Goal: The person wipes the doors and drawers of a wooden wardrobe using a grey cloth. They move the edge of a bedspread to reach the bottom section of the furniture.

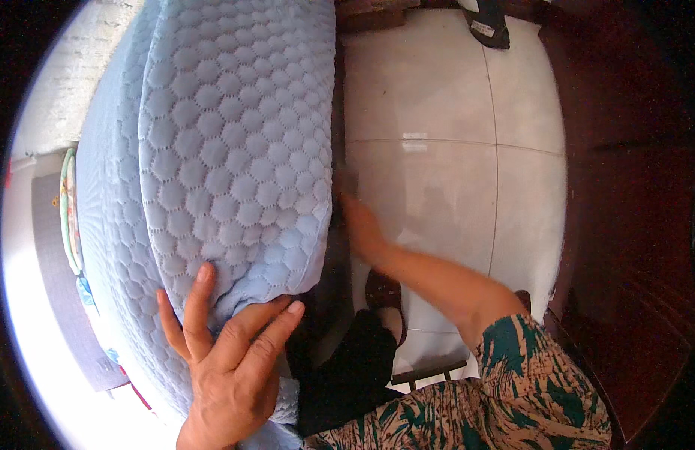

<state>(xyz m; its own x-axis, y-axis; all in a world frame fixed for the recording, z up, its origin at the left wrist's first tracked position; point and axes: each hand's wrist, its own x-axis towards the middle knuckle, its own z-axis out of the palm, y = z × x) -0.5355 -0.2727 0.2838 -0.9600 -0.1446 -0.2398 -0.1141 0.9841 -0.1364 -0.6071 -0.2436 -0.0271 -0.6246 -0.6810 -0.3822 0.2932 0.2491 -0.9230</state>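
A light-blue quilted cover [235,142] with a hexagon pattern lies over what looks like a mattress. My left hand [231,367] rests on its near corner, fingers stretched out and spread over the fabric. Beside these fingers the cloth is creased and bunched. My right hand [359,221] reaches to the dark side of the bed, just past the cover's right edge. Its fingers are blurred and partly hidden there, so whether they hold anything does not show.
Pale floor tiles [437,90] run along the bed's right side. Dark reddish-brown furniture [625,225] stands at the far right. A black item with a white label [491,26] lies at the top. My shoe [385,292] is on the floor by the bed.
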